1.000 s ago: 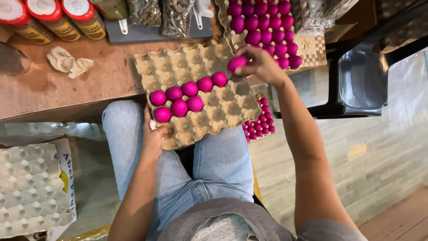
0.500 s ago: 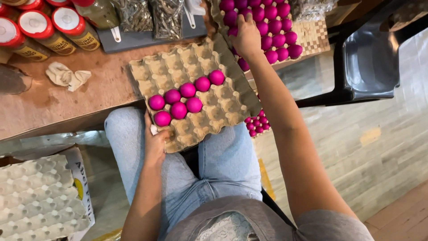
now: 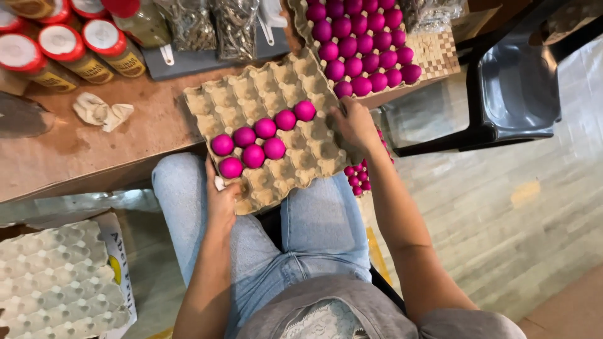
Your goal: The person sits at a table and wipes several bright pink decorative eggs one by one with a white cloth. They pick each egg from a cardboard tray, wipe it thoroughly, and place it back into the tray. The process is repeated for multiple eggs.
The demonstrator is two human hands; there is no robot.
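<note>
**Egg tray held at both edges**

Cardboard egg tray (image 3: 276, 135) is propped between the lap and the wooden table (image 3: 94, 147) edge. Its 7 o'clock edge is gripped by the left hand (image 3: 223, 198), its 3 o'clock edge by the right hand (image 3: 355, 122). Seven pink eggs (image 3: 260, 139) are seated in its cups. A full tray of pink eggs (image 3: 358, 44) is seen at 1 o'clock, red-lidded jars (image 3: 69, 47) at 10 o'clock.
</note>
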